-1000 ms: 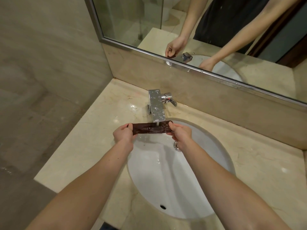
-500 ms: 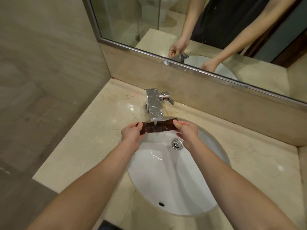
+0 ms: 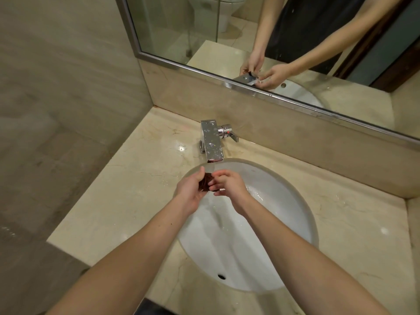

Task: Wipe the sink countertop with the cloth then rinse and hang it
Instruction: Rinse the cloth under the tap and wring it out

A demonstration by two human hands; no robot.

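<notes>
Your left hand (image 3: 189,193) and right hand (image 3: 230,187) both grip the bunched dark brown cloth (image 3: 205,183) between them, just below the square chrome faucet (image 3: 212,142), over the white oval sink (image 3: 284,201).

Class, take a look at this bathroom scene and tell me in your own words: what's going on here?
A person has both hands over the wet sink, just in front of the tap. The left hand and right hand grip a small dark cloth bunched between them. It looks like rinsing; the cloth is not yet hung.
</notes>
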